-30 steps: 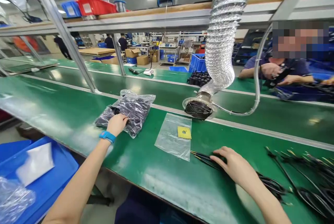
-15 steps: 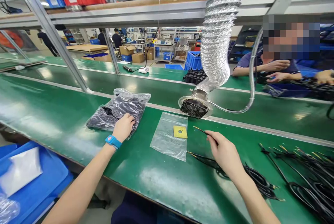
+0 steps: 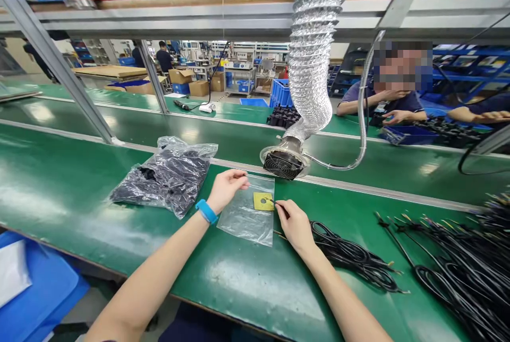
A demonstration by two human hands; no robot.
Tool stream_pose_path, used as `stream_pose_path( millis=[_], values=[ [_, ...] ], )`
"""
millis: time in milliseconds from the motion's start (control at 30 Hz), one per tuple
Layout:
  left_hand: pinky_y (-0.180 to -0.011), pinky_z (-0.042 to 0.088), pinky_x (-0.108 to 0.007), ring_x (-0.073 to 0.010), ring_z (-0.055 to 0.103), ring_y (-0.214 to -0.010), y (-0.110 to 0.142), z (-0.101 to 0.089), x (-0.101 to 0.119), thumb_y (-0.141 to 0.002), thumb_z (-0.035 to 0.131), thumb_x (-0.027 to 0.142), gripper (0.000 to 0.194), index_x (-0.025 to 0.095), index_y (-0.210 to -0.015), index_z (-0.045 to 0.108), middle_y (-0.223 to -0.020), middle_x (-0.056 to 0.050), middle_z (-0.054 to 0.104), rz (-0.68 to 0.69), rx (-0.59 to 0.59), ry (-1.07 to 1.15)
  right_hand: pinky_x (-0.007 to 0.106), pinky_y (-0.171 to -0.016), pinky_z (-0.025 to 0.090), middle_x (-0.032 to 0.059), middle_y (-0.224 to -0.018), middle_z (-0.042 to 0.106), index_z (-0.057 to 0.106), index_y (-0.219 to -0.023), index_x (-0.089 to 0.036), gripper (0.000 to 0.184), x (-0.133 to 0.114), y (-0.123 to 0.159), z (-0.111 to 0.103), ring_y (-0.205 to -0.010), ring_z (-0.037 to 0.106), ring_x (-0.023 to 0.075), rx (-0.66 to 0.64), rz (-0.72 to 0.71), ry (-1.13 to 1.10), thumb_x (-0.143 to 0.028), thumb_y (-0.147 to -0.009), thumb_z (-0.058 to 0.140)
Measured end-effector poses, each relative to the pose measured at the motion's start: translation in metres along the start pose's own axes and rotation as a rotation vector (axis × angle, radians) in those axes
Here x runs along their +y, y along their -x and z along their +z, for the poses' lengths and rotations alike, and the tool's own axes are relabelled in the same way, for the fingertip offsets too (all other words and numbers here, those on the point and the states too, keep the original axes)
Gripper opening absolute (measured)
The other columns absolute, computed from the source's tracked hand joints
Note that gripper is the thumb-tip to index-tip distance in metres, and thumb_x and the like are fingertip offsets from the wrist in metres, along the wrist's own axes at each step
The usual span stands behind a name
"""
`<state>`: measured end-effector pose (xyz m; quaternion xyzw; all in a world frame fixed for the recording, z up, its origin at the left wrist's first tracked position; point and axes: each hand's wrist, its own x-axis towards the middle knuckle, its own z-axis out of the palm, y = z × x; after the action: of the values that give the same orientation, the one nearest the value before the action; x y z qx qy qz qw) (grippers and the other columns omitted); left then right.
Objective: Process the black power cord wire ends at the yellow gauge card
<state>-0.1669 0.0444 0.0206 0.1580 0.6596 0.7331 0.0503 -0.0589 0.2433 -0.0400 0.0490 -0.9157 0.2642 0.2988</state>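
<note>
At the far left, a blue tub [image 3: 51, 289] is sitting down low by the edge, and a white sheet [image 3: 11, 273] is lying on it. Up on the green tabletop [image 3: 223, 273], a shiny see-through bag of black parts [image 3: 175, 172] is lying on its side, and a bit of black is poking out near its left end.

Next, the left hand [image 3: 226, 189] is hanging over the top corner of a flat clear bag [image 3: 247, 228]. Its fingers are bending in close, but I cannot tell if the tips are pinching something tiny. A blue band [image 3: 206, 211] is going around that wrist.

A square yellow pad [image 3: 258, 199] (it is having a hole in its middle) is resting over the clear bag's right side. Behind it, a round black fan [image 3: 282, 164] is hanging from a fat silver hose [image 3: 313, 55].

The right hand [image 3: 295, 225] is pinching a thin black cable [image 3: 274, 202] near its end. The cable's tip is reaching over the yellow pad, close to the hole.

Just beside that hand, a bundle of black cables [image 3: 350, 257] is lying in loops. Across the way, another person [image 3: 414, 103] is sitting. At the far right, a big pile of cables [image 3: 458, 278] is spreading out.
</note>
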Motion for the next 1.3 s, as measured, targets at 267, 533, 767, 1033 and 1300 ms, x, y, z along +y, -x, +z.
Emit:
stream_pose_path(
  millis=[267, 533, 767, 1033, 1300],
  values=[
    [-0.060, 0.056, -0.025, -0.0137, 0.066, -0.061, 0.015, 0.020, -0.032, -0.063, 0.084, 0.033, 0.035, 0.011, -0.087, 0.070, -0.068, -0.004, 0.070, -0.123, -0.055, 0.082, 0.026, -0.061, 0.044, 0.0045, -0.077, 0.063, 0.067, -0.080, -0.020, 0.026, 0.002, -0.001, 0.001, -0.069, 0.061, 0.0170, -0.146, -0.059, 0.176, -0.019, -0.095, 0.045],
    [-0.076, 0.058, -0.027, -0.0145, 0.070, -0.074, 0.025, 0.024, -0.028, -0.071, 0.083, 0.026, 0.034, 0.010, -0.097, 0.069, -0.082, -0.008, 0.073, -0.337, -0.199, 0.383, 0.027, -0.068, 0.050, 0.0046, -0.081, 0.063, 0.067, -0.101, -0.020, 0.023, -0.023, -0.004, -0.017, -0.073, 0.062, 0.0164, 0.100, -0.018, -0.294, -0.028, -0.098, 0.045],
    [-0.075, 0.057, -0.025, -0.0153, 0.071, -0.076, 0.033, 0.031, -0.021, -0.077, 0.078, 0.021, 0.029, 0.008, -0.101, 0.070, -0.089, -0.011, 0.074, -0.455, -0.341, 0.516, 0.026, -0.060, 0.049, 0.0029, -0.075, 0.061, 0.069, -0.098, -0.020, 0.023, -0.034, -0.001, -0.018, -0.065, 0.058, 0.0153, 0.134, 0.073, -0.425, -0.034, -0.096, 0.051],
    [-0.069, 0.057, -0.021, -0.0137, 0.071, -0.071, 0.034, 0.029, -0.017, -0.075, 0.079, 0.020, 0.028, 0.007, -0.099, 0.071, -0.084, -0.011, 0.074, -0.458, -0.342, 0.553, 0.026, -0.059, 0.047, 0.0021, -0.072, 0.060, 0.070, -0.096, -0.019, 0.023, -0.032, -0.001, -0.016, -0.063, 0.056, 0.0149, 0.104, 0.058, -0.409, -0.033, -0.095, 0.052],
    [-0.072, 0.057, -0.026, -0.0165, 0.071, -0.072, 0.034, 0.029, -0.020, -0.070, 0.083, 0.028, 0.035, 0.008, -0.097, 0.071, -0.081, -0.011, 0.075, -0.396, -0.290, 0.501, 0.025, -0.051, 0.042, 0.0013, -0.067, 0.056, 0.070, -0.090, -0.019, 0.024, -0.032, -0.001, -0.013, -0.055, 0.050, 0.0136, 0.105, 0.071, -0.358, -0.033, -0.093, 0.051]
  ],
)
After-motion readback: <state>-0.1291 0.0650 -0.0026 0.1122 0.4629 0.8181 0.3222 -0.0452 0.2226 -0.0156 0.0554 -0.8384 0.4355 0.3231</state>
